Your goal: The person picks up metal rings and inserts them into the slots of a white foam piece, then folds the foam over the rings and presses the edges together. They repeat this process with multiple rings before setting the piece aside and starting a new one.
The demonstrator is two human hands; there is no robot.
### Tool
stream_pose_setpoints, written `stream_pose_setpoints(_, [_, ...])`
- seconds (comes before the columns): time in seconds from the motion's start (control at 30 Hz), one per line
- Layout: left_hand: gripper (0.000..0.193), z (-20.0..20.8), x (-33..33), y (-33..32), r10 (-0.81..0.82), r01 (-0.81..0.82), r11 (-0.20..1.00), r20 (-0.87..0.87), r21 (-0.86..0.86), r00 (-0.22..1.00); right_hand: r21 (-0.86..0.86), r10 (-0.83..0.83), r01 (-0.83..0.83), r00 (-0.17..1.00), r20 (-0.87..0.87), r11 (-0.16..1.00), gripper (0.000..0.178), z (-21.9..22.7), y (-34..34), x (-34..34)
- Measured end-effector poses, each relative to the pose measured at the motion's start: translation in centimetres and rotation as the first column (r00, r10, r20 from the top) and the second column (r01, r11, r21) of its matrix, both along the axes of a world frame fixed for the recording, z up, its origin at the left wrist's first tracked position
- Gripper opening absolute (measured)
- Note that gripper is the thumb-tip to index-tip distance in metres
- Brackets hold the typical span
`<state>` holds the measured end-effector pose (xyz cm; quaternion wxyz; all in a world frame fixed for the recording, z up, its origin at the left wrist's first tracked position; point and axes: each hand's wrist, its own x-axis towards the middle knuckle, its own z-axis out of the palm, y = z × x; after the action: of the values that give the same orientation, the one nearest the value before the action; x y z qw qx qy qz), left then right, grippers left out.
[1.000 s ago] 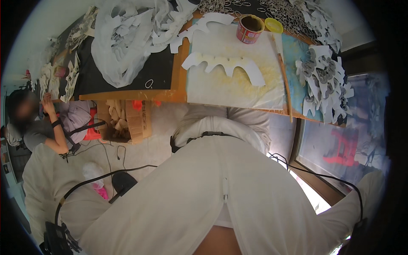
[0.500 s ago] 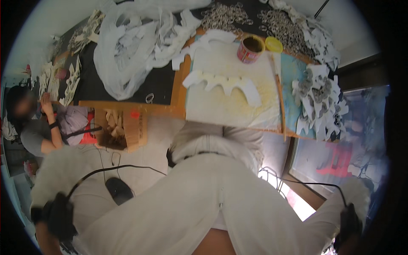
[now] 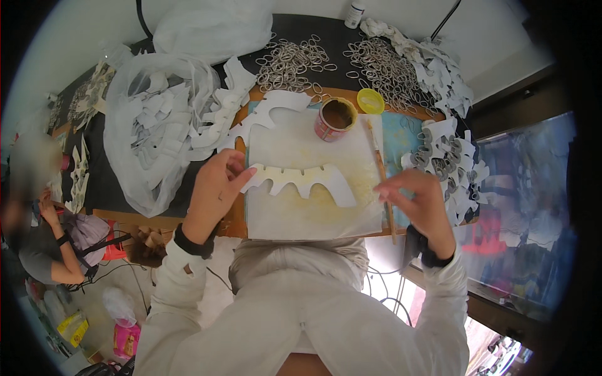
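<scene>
A white arched cut-out piece [image 3: 301,180] with slots and pointed teeth lies on the pale, yellow-stained board [image 3: 282,219]. At its left tip is my left hand [image 3: 214,191], the thumb reaching onto the tip and the other fingers bent apart from it. My right hand [image 3: 417,199] hovers past the piece's right end, index finger and thumb stretched toward a thin wooden brush [image 3: 380,160]. Between those fingertips a small gap shows; whether they touch the brush handle is unclear. Behind the piece stands an open can [image 3: 331,127] with a brown inside, beside its yellow lid [image 3: 370,101].
A clear plastic bag [image 3: 122,150] of white cut-outs sits left, more cut-outs [image 3: 269,113] beside the board. Metal rings [image 3: 291,62] lie in heaps at the back. Ringed white pieces [image 3: 445,163] cover the right edge. Another person [image 3: 50,250] sits far left.
Both my hands have come up from low at my sides to the board. The view has shifted, showing more of the table's back. The white piece lies in about the same place.
</scene>
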<state>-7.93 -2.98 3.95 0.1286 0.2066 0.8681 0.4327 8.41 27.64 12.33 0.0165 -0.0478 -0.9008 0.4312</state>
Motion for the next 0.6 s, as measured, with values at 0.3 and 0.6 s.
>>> stream_pose_setpoints(0.3, [0.026, 0.2, -0.9, -0.5, -0.234, 0.204, 0.971, 0.305, 0.127, 0.923, 0.304, 0.183, -0.131, 0.972, -0.149, 0.944, 0.016, -0.9, 5.4, -15.7])
stream_pose_setpoints(0.6, [0.020, -0.4, 0.8, -0.9, -0.088, 0.064, 0.989, 0.174, 0.136, 0.981, 0.561, 0.392, -0.184, 0.878, -0.276, 0.807, 0.019, -9.8, 6.4, -26.8])
